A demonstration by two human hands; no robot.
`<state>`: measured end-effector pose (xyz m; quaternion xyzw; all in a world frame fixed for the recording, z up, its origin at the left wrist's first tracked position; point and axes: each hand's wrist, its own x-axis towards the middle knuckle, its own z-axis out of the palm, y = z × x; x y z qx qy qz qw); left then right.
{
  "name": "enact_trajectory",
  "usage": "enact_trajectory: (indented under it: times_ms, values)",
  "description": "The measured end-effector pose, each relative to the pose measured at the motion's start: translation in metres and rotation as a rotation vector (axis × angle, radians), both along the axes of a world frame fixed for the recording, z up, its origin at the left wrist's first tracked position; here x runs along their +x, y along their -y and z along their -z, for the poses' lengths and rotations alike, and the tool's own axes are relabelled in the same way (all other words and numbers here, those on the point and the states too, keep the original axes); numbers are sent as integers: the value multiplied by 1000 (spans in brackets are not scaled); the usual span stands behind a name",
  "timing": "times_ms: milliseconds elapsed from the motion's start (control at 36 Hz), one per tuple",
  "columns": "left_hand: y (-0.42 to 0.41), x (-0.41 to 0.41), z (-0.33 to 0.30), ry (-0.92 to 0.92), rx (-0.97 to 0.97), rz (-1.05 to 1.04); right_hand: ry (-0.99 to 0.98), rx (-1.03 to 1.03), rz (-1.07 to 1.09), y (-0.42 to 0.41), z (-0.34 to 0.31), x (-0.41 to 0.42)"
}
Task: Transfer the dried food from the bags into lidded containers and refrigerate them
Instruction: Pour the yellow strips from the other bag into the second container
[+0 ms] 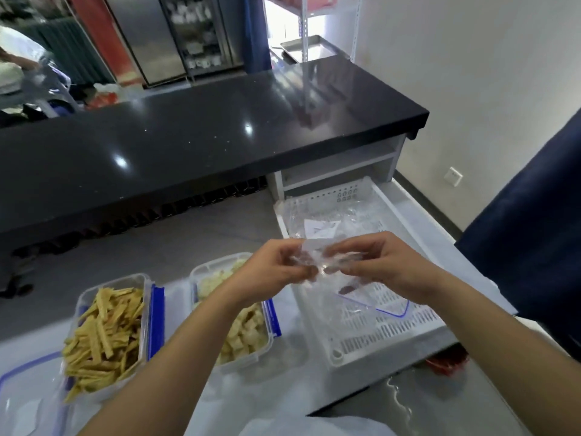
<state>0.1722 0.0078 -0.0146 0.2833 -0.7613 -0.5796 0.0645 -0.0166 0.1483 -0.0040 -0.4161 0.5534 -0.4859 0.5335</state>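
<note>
A clear plastic container (81, 297) full of yellow dried strips stands open at the lower left. Beside it a second clear container (201, 272) holds pale dried chips, partly hidden by my left forearm. My left hand (276, 265) and my right hand (374, 262) are raised together above the table, and both pinch a crumpled empty clear bag (309, 250) between fingers and thumbs. A lid with a blue rim (19, 391) lies flat at the far left.
A white slotted basket (393, 328) at the right holds clear bags and another blue-rimmed lid (377, 305). A black counter (195, 136) runs across behind. A steel refrigerator (147, 36) stands far back. A dark blue cloth (534, 247) hangs at the right.
</note>
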Motion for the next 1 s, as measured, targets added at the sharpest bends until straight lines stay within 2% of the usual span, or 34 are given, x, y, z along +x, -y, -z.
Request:
enact_trajectory:
  times_ms: [111, 139, 194, 222, 306, 389, 472, 528, 611, 722, 861, 917, 1000]
  values:
    - [8, -10, 12, 62, -190, -135, -218, -100, 385, -11, 5, -7]
    - [9, -12, 12, 63, -246, -137, -307, -137, 434, -13, 4, -11]
    - [10, -16, 9, 42, -289, -115, -422, -118, 369, -16, 1, -19]
    - [10, -19, 6, 25, -287, -100, -406, -62, 281, -15, -2, -23]
    - [11, -28, 0, -41, -347, -73, -184, 82, 111, -6, -1, -27]
    - [14, -38, -3, -105, -398, -124, -90, 80, 168, 6, 9, -21]
    - [12, -47, -8, -176, -285, -220, 128, 56, 292, 15, 18, -16]
    - [9, -51, -9, -230, -205, -259, 112, 31, 317, 23, 19, -16]
    - [8, -53, -6, -259, -118, -286, -41, -1, 295, 35, 18, -14]
    - [12, -47, -5, -307, 100, -307, -230, -44, 251, 55, 19, -11]
    - [17, -34, -9, -319, 260, -330, -377, -113, 168, 84, 28, -7]
    - [18, -28, -7, -286, 205, -336, -588, -97, 216, 100, 37, -10]
    - [16, -18, -2, -196, 65, -318, -1032, -103, 360, 126, 48, -29]
